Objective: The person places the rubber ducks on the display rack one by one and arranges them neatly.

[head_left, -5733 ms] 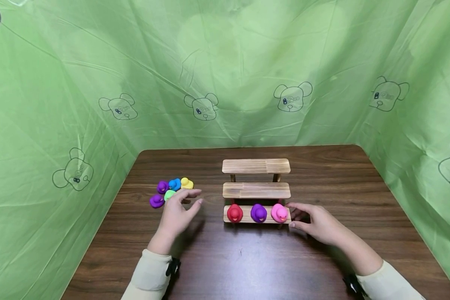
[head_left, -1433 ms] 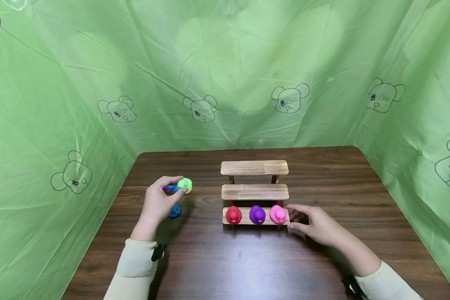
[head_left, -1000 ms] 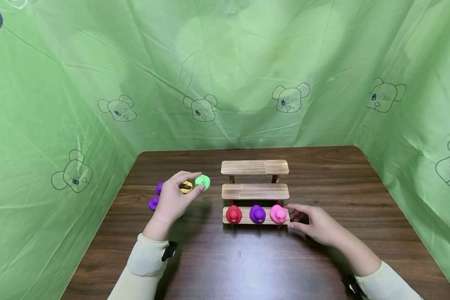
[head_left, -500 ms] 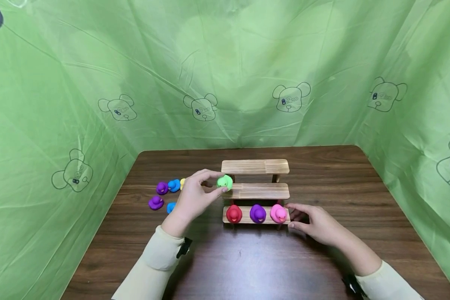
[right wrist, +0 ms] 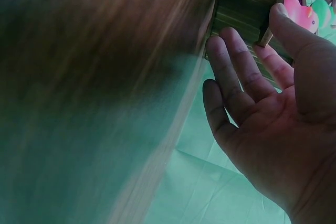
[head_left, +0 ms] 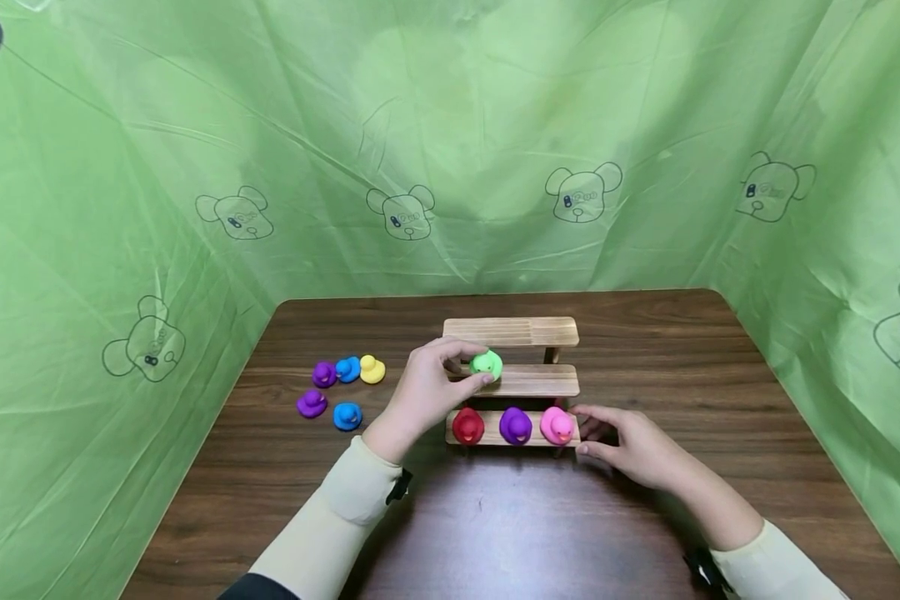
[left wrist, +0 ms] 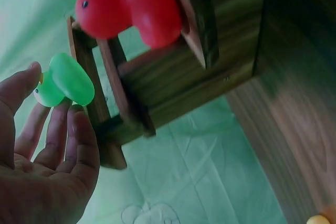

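Observation:
My left hand [head_left: 429, 385] pinches a light green rubber duck [head_left: 487, 364] between thumb and fingertips. The duck is over the middle tier of a three-tier wooden display stand [head_left: 540, 381]; in the left wrist view the green duck [left wrist: 71, 80] shows near the step edges. On the bottom tier stand a red duck [head_left: 468, 427], a purple duck [head_left: 515, 427] and a pink duck [head_left: 557, 426]. My right hand [head_left: 633, 446] holds the right end of that tier, thumb at the front corner and index finger at the back; its other fingers [right wrist: 218, 56] stay loosely bent.
Left of the stand, a loose group lies on the dark wooden table [head_left: 495, 533]: two purple ducks, one being the nearer purple duck [head_left: 312, 404], two blue ducks, including the front blue duck [head_left: 347, 416], and a yellow duck [head_left: 372, 369]. Green cloth [head_left: 480, 150] surrounds the table.
My left hand has picked the green duck out of the group at left and carried it right to the stand's middle tier. My right hand keeps its place at the stand.

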The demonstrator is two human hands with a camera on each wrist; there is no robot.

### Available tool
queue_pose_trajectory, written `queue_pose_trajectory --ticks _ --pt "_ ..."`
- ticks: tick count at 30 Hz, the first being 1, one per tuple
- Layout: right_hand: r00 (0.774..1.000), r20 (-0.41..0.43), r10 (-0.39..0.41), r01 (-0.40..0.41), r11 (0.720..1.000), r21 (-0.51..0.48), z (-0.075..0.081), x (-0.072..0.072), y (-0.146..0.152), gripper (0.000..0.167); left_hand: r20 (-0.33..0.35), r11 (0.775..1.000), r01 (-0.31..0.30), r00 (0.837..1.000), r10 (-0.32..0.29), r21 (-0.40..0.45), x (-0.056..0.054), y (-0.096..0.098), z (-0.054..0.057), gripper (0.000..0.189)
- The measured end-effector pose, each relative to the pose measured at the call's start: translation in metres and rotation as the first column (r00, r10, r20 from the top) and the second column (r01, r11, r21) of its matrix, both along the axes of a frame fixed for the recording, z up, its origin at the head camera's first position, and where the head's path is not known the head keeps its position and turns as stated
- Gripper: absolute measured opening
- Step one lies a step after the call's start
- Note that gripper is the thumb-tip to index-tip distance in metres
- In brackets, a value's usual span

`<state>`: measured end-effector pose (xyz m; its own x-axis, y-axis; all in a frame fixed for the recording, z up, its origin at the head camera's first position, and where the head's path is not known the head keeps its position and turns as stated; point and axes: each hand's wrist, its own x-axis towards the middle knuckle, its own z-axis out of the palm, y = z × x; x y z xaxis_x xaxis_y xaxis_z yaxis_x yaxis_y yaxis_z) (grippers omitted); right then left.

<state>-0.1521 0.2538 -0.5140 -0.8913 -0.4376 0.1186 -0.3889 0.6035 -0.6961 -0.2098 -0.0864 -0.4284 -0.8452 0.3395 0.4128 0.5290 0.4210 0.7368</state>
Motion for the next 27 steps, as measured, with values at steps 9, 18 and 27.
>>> queue_pose_trajectory --ticks 9,18,27 --pt "1.000 -0.017 0.000 -0.001 1.000 -0.014 0.001 0.002 0.000 0.054 0.032 0.997 0.076 0.997 -0.075 -0.021 0.002 0.025 -0.006 0.034" --pt "1.000 -0.011 0.007 -0.007 1.000 -0.019 0.003 0.002 0.000 0.053 0.068 0.990 0.099 0.993 -0.092 -0.101 0.004 0.048 0.002 0.033" --pt "1.000 0.002 0.004 -0.004 1.000 -0.012 0.003 0.001 0.001 0.053 0.090 0.965 0.114 0.991 -0.095 -0.238 -0.001 0.070 0.011 0.035"
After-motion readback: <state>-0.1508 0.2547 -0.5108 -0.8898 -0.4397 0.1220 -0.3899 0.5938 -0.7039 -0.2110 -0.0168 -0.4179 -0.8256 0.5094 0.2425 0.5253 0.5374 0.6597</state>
